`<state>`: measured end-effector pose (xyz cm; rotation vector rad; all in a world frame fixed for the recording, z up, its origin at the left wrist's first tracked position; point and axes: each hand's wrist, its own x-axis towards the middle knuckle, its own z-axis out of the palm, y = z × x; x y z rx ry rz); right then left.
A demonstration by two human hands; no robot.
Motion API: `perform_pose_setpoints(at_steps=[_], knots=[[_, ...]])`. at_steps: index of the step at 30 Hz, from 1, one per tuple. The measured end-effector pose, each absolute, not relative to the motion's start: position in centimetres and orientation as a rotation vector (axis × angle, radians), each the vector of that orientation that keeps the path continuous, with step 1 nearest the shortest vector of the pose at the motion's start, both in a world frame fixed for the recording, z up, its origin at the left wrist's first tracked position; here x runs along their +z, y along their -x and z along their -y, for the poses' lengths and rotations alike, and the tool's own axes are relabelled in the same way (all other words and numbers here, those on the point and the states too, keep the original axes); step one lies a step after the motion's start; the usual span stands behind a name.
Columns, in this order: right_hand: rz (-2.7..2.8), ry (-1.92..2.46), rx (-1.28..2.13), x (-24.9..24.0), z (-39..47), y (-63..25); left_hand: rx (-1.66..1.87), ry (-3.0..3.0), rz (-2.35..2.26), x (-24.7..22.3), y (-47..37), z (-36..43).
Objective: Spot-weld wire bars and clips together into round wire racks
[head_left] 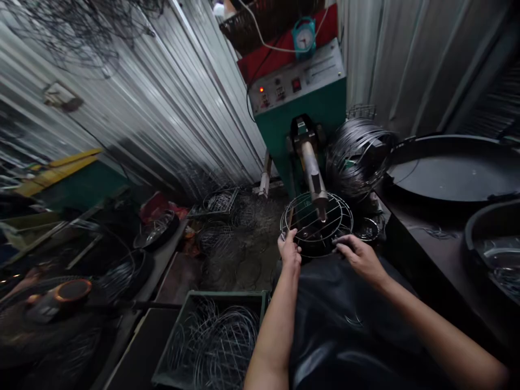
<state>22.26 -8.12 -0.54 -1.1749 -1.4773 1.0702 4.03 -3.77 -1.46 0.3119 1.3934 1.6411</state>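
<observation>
A round wire rack (317,219) with parallel bars lies under the rod-like arm (314,173) of a green machine (268,130). My left hand (290,250) is closed on the rack's near left rim, thumb on top. At the near right rim is my right hand (357,259), thumb and fingers pressed together; whatever it may pinch is too small to make out. The tip of the machine's arm is above the rack's bars, and I cannot tell if they touch.
Wire pieces fill a green crate (187,325) at lower left. Coiled wire (359,157) stands right of the machine. Large black trays (447,168) sit on the right-hand table. Loose wire racks lie on the floor. A blue clock (304,39) tops the machine.
</observation>
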Motion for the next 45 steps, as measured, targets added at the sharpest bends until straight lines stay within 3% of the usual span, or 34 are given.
perform_pose_setpoints(at_steps=[5, 16, 45], knots=[[1.607, 1.299, 1.027, -2.4, 6.1, -21.3, 1.656, -0.378, -1.399, -0.5, -3.5, 3.4], [1.447, 1.219, 1.194, -1.0, 5.8, -20.5, 1.644, -0.359, -1.442, 0.2, -2.7, 2.8], [1.519, 1.257, 1.092, -0.7, 2.4, -20.5, 1.623, -0.246, -1.526, -0.7, -2.7, -0.1]])
